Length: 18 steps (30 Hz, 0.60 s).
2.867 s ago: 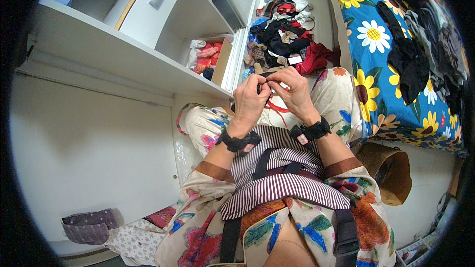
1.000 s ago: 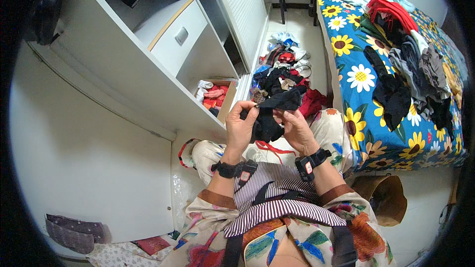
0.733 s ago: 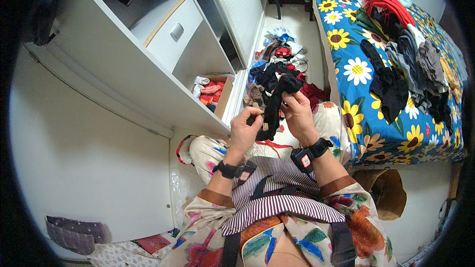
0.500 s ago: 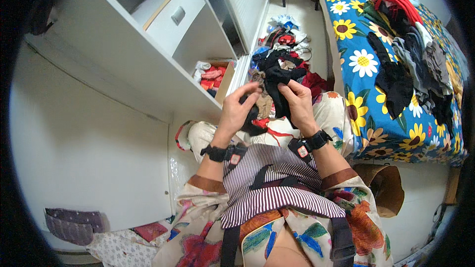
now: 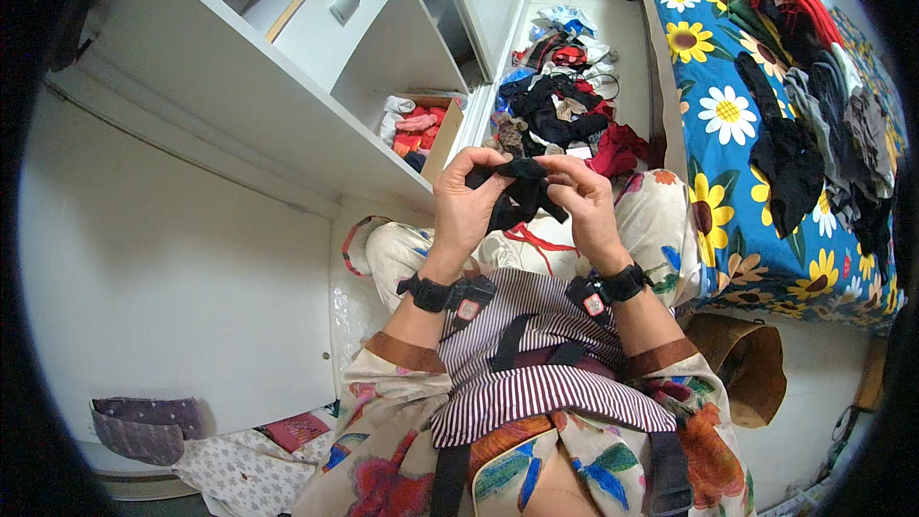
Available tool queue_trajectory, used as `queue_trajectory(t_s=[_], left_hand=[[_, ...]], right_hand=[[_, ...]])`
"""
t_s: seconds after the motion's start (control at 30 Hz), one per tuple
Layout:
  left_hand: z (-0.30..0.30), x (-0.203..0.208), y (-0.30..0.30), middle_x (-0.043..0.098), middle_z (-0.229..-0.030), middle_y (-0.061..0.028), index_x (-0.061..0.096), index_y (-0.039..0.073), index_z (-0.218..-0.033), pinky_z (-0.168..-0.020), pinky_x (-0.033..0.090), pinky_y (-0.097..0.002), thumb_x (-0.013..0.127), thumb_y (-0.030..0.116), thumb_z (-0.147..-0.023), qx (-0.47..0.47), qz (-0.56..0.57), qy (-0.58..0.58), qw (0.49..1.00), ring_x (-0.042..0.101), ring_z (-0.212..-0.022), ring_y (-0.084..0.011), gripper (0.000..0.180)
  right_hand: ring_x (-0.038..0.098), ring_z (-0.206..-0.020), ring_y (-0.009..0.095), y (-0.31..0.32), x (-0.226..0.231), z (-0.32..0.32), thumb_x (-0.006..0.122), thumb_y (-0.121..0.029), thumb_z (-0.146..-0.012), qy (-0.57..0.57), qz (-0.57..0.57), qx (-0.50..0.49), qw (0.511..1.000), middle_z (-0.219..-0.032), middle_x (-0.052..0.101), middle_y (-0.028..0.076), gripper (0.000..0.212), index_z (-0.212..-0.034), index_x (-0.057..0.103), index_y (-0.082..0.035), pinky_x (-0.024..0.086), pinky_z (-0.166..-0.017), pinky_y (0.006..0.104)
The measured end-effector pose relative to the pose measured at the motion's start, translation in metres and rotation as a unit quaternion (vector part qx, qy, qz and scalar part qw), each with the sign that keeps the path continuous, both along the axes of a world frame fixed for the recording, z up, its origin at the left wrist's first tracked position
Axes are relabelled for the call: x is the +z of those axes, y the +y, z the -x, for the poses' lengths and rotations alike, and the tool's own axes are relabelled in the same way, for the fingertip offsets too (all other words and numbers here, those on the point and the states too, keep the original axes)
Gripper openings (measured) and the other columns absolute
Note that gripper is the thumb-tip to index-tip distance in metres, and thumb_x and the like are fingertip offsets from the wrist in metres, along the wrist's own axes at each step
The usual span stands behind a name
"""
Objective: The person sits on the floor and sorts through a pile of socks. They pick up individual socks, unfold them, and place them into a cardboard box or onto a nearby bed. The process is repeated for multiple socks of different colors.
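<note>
Between my two hands, over my lap, a black sock (image 5: 522,172) is held bunched up. My left hand (image 5: 463,209) pinches its left side with thumb and fingers. On the other side my right hand (image 5: 590,211) grips it with curled fingers, and loose dark fabric hangs below. Just beyond my hands a heap of mixed clothes (image 5: 555,101), mostly black, red and white, lies along the floor. Red drawstrings (image 5: 536,241) trail across my pale trousers beneath the sock.
To the right, a bed with a sunflower sheet (image 5: 725,120) carries dark and grey garments (image 5: 795,153) and a red one (image 5: 793,0). A white cabinet (image 5: 316,48) stands at left, with a box (image 5: 445,141) of red and white clothes. A brown paper bag (image 5: 742,373) sits below the bed.
My left hand has closed on the black fabric, which my right hand alone held before. Both hands now meet around it, and the sock is gathered up instead of hanging long.
</note>
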State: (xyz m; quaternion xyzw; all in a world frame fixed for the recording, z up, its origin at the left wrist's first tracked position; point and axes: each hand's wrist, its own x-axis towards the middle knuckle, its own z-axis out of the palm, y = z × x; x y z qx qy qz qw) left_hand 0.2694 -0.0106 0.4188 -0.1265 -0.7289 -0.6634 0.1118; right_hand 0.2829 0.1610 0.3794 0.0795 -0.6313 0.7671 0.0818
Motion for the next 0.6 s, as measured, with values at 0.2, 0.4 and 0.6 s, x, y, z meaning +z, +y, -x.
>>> queue_trajectory(t_s=[0.2,0.4,0.6], left_hand=[[0.005,-0.006,-0.003,0.063,-0.089,0.0010,0.062,0.005,-0.088,-0.077,0.050,-0.0241,0.068,-0.009,-0.079,0.011,0.094,0.055,0.994,0.059,-0.084,-0.0082,0.017],[0.005,-0.004,0.001,0.061,-0.090,-0.0036,0.056,0.004,-0.081,-0.078,0.048,-0.0269,0.067,-0.012,-0.071,0.033,0.159,0.165,0.973,0.059,-0.087,-0.0144,0.022],[0.003,-0.009,0.006,0.060,-0.084,-0.0071,0.057,0.005,-0.079,-0.068,0.050,-0.0307,0.068,-0.012,-0.067,0.046,0.179,0.215,0.959,0.062,-0.076,-0.0222,0.023]], right_hand=[[0.053,-0.087,0.007,0.002,0.006,0.004,0.064,-0.003,-0.085,0.020,0.030,0.020,0.999,-0.098,0.053,0.000,0.012,-0.097,0.064,-0.001,0.046,-0.076,0.0228],[0.055,-0.088,0.009,-0.002,-0.011,0.009,0.064,0.002,-0.085,0.005,0.161,0.029,0.987,-0.106,0.057,0.001,0.010,-0.094,0.065,-0.002,0.045,-0.083,0.0238],[0.059,-0.096,0.011,-0.003,-0.030,0.009,0.061,-0.007,-0.094,-0.057,0.286,0.075,0.954,-0.106,0.062,0.003,0.010,-0.103,0.063,-0.005,0.049,-0.087,0.0286]])
